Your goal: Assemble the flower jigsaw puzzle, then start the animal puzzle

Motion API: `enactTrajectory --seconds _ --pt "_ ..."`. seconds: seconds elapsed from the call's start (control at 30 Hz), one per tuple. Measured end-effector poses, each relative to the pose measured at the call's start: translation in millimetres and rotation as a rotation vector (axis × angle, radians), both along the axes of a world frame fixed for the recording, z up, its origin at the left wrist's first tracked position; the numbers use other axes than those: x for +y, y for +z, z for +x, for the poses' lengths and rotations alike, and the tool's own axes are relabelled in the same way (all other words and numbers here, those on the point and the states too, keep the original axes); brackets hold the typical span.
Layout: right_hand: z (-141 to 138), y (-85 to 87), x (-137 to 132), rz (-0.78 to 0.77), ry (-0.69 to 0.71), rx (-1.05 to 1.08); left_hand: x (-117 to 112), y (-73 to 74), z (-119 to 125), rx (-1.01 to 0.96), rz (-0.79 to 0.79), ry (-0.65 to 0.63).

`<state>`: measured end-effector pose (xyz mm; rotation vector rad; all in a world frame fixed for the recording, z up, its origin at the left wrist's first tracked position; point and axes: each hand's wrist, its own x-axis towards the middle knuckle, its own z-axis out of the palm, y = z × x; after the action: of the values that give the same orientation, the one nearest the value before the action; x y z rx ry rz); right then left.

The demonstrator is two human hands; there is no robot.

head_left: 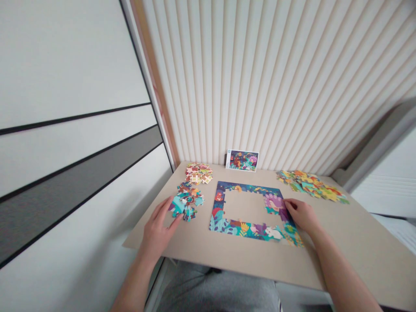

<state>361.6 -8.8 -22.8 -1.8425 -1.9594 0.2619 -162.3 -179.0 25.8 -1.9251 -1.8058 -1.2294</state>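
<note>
A partly assembled jigsaw puzzle [224,229] lies on the table, its border joined around a bare middle. Purple and teal pieces [274,203] extend inward from its right side. My right hand [301,215] is at that side, fingers drawn together with the tips on the puzzle's edge. At the left, my left hand [159,227] reaches to a heap of teal and brown puzzle pieces [189,198]. Its thumb and fingers are apart around the heap's near left part, touching or almost touching pieces there.
Behind the puzzle a picture card [242,160] leans upright against the pleated curtain [227,78]. Another heap of pink and cream pieces [199,173] lies at the back left, and yellow and green pieces [312,185] at the back right. A white panelled surface [130,195] borders the table [247,260] on the left.
</note>
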Motion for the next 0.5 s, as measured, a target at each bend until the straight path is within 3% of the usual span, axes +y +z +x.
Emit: enactTrajectory --seconds 0.13,0.27,0.4,0.5 --pt "-8 8.6 -7 0.036 -0.018 0.075 9 21.2 27 -0.053 0.029 -0.131" --pt "-16 15.9 -12 0.098 -0.038 0.17 35 33.1 67 -0.037 -0.006 -0.344" --pt "-26 24.0 -18 0.13 0.047 0.359 73 32.0 124 -0.041 -0.169 -0.665" --pt "-36 30.1 -25 0.053 0.207 0.54 104 19.9 171 -0.026 -0.244 -0.883"
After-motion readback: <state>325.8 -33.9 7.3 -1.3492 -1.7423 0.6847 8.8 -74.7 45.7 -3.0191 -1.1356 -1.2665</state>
